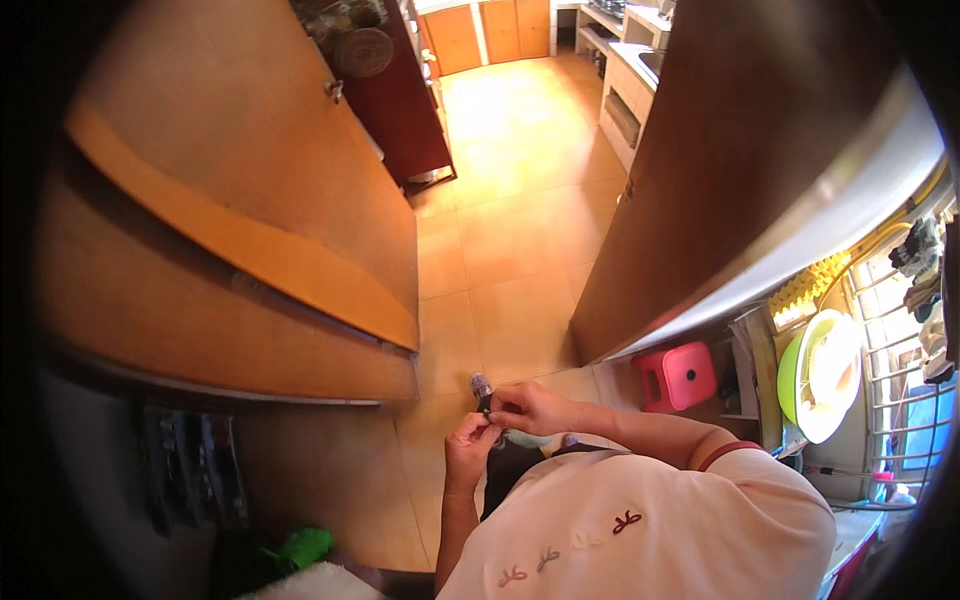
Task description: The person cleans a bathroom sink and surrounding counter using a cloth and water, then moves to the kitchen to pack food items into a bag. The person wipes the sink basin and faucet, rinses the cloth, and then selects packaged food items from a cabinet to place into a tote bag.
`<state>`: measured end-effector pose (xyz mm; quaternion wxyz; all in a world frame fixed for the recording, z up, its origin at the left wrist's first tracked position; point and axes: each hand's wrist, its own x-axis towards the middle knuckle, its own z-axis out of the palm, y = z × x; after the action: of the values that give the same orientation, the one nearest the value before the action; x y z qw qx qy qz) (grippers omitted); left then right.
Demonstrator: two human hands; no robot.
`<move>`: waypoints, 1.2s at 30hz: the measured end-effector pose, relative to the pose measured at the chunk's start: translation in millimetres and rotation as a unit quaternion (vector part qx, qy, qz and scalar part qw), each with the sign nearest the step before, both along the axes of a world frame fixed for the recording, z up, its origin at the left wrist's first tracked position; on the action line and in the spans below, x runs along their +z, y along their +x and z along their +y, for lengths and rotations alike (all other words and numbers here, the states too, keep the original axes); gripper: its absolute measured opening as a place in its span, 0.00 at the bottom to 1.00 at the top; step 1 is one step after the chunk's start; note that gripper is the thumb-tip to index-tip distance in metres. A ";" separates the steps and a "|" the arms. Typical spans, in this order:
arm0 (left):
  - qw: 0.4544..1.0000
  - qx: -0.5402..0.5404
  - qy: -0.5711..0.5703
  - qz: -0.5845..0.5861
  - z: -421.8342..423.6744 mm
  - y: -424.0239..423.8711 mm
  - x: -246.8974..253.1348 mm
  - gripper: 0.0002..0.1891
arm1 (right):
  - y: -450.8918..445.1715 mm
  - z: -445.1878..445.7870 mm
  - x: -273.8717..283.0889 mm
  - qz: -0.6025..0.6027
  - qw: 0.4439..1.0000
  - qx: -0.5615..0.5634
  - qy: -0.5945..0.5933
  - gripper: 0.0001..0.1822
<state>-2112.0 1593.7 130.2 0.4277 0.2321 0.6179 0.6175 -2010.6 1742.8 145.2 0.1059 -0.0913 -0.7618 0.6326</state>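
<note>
My left hand [471,442] and my right hand [532,409] meet in front of my body, fingertips together. Between the pinched fingers is a small dark thing [487,414], too small to name. Below the hands show dark trousers [506,472] and a patterned shoe [481,385] on the tiled floor. A light T-shirt with bow-like motifs covers my torso.
Wooden doors stand to the left [300,187] and right [675,195] of a doorway onto a tiled floor [517,247]. A pink plastic stool [688,375] and a green basin [791,375] are at right. A dark red cabinet [397,112] stands beyond the left door.
</note>
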 end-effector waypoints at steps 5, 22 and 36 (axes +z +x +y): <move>0.986 -0.131 -0.067 -0.077 75.6 -95.5 6.7 0.02 | -64.4 61.6 -9.2 -0.055 0.987 -0.021 -0.152 0.10; 0.965 -0.260 -0.029 0.033 409.8 -236.7 23.3 0.07 | -185.5 326.7 -16.4 0.110 0.934 -0.282 -0.191 0.06; 0.978 -0.199 -0.007 0.057 666.3 -260.1 27.6 0.06 | -229.0 557.1 -9.3 0.142 0.870 -0.469 0.052 0.04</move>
<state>-2372.1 2260.0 157.8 0.5077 0.3820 0.5873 0.5014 -2239.6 2299.9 135.9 0.5019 -0.3410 -0.6379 0.4742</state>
